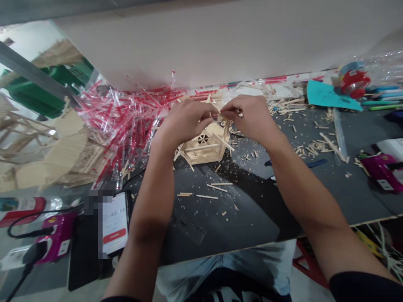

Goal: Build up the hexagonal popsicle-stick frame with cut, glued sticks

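On the dark tabletop stands a small hexagonal model [204,153] built of thin wooden sticks, with a lattice inside and a few sticks jutting from its front. Both hands meet above its far right part. My left hand [185,119] comes from the left, its thumb and forefinger pinched near the top of the model. Opposite it, my right hand [250,117] pinches at the same spot, beside an upright wooden piece. What lies between the fingertips is too small to make out. Several loose wooden sticks [207,196] lie on the table in front of the model.
A heap of red and clear plastic wrappers [122,121] fills the back left. Further left are larger stick models [63,155]. A phone [116,222] and a purple power adapter [56,235] lie at front left. Stick offcuts [315,147], a teal paper [329,96] and another purple adapter [382,172] are right.
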`<state>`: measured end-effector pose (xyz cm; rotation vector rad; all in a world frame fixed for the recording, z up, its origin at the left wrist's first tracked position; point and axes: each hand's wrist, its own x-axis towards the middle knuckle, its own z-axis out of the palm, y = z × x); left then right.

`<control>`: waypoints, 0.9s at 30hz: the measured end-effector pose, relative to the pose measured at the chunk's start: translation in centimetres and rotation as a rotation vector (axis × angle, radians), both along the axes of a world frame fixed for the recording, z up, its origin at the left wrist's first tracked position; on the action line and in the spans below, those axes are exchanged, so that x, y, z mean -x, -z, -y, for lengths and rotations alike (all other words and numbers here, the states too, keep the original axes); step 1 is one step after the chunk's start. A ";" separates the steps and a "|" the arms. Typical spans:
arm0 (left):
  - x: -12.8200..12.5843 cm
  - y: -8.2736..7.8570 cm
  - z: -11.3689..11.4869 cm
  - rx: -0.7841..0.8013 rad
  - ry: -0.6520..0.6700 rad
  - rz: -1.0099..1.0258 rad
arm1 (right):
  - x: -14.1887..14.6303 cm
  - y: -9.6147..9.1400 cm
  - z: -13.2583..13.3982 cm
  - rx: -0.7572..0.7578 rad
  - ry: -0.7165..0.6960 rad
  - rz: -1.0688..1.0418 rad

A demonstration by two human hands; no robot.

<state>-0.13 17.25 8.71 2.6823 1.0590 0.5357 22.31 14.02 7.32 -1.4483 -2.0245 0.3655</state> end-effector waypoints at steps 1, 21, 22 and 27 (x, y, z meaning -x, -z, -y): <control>0.1 0.0 -0.1 0.005 0.001 -0.001 | 0.0 0.1 0.0 -0.002 0.009 -0.005; 0.8 -0.6 0.1 0.020 -0.092 -0.081 | 0.1 0.3 -0.3 -0.076 -0.022 0.051; 0.7 -0.6 0.2 0.017 -0.095 -0.071 | 0.1 0.3 -0.2 -0.075 -0.023 0.045; 0.2 -0.6 0.6 -0.013 -0.029 -0.008 | 0.0 0.5 -0.4 -0.088 -0.038 0.045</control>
